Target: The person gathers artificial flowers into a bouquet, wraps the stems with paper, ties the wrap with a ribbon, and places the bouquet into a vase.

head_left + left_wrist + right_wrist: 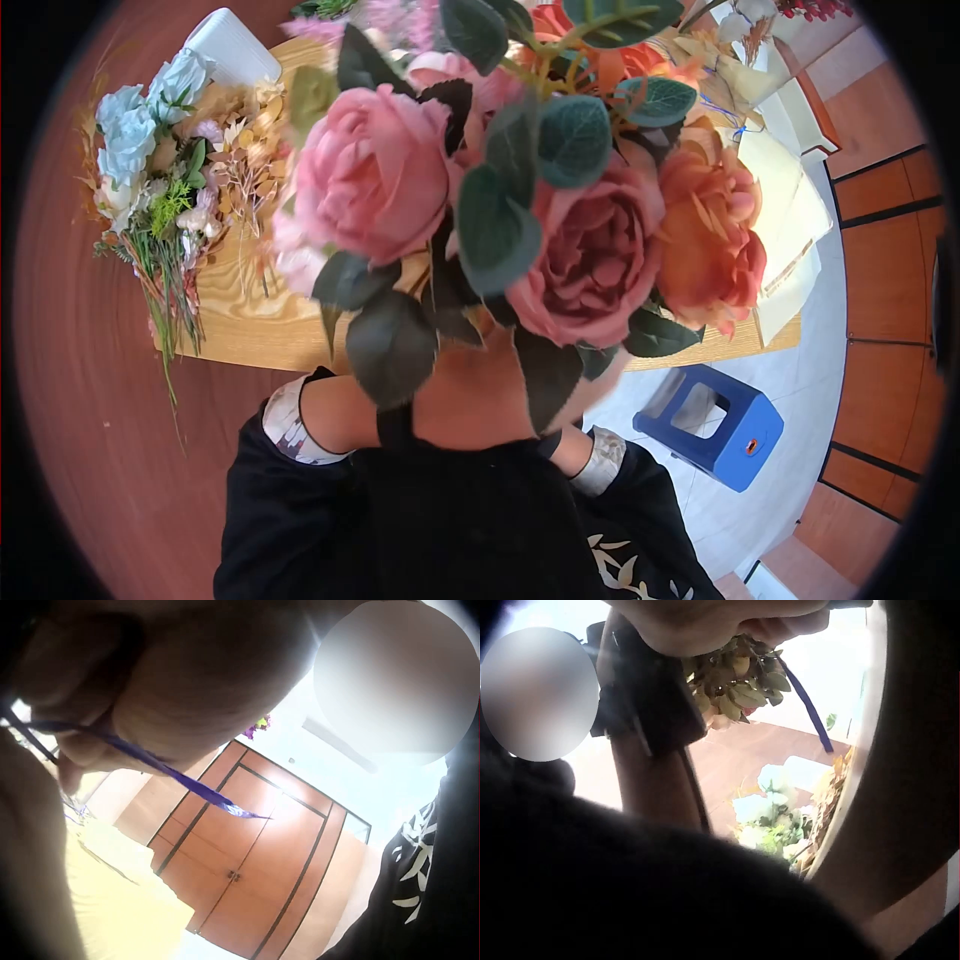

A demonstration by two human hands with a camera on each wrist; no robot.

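Note:
A large bouquet of artificial roses [375, 170], pink and orange with dark green leaves, fills the middle of the head view. My left hand [467, 398] grips it from below, mostly hidden by the leaves. Beside it is my right hand [597, 392], also largely covered by the flowers. In the left wrist view, a purple-blue ribbon [161, 769] runs across curled fingers [79, 746] and its loose end sticks out. The right wrist view shows the ribbon [808, 701] hanging beside the bouquet's leaves [742, 682]. The right hand's hold is dark; its fingers curl at the ribbon.
Behind lies a wooden table [240, 325] with pale blue flowers [130, 135], dried stems and a white ribbed container [232, 48] on the left. Cream wrapping paper [790, 220] sits at the right. A blue stool [735, 430] stands on the floor, near wooden cabinets [885, 290].

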